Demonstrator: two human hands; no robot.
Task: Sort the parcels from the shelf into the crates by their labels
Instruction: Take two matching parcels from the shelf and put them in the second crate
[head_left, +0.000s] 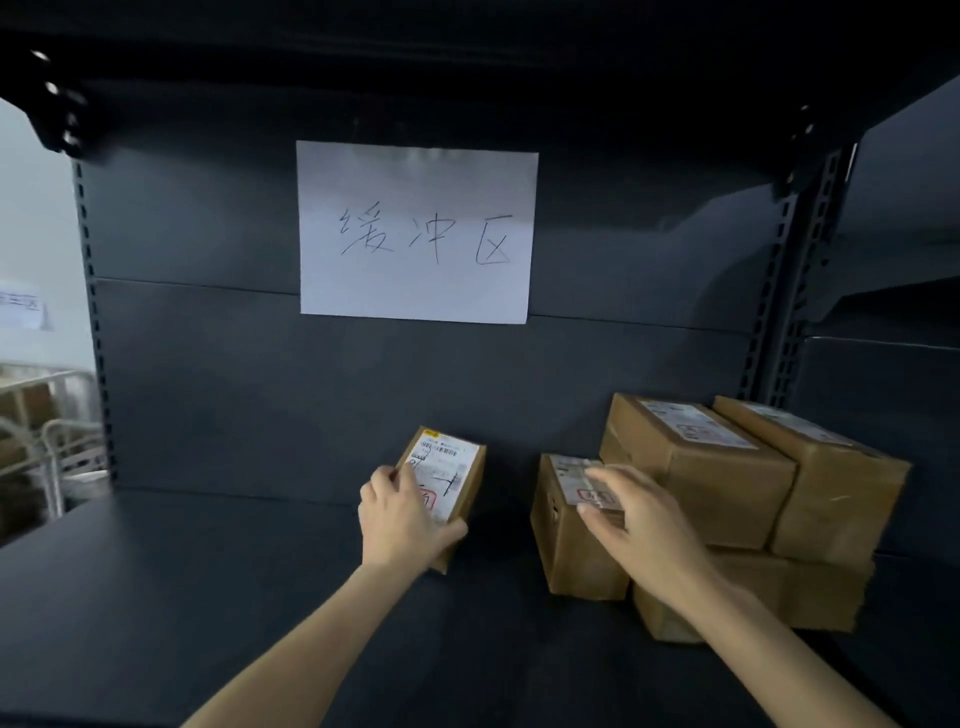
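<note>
Grip comes first: your left hand (402, 514) holds the small parcel (470, 483), fingers curled over its left edge and thumb clamped on the near right corner. The box is tipped up so its label (447, 467) faces you. Read that label before you carry the box off; the print is too small for me to make out. Keep the thumb low on the side so it covers none of the marks.

Right of that grip and well apart, your right hand (639, 514) is spread wide with straight fingers over the top of a second parcel (566, 551). It is blurred, so I cannot tell whether the fingertips touch. My advice is to close on the sides and lift straight up, since this parcel stands right against the stack.

Both parcels are on the shelf (208, 597). Far left of your grip, beyond the shelf, pale frames (47, 441) show, blurred. Above and behind both hands, a paper sign (415, 234) hangs on the back panel (208, 364). Right of your right hand, three larger boxes (696, 467) sit stacked, two on one; dragging the second parcel sideways could shift them. No crates are in view, so you probably have to turn away to reach them.
</note>
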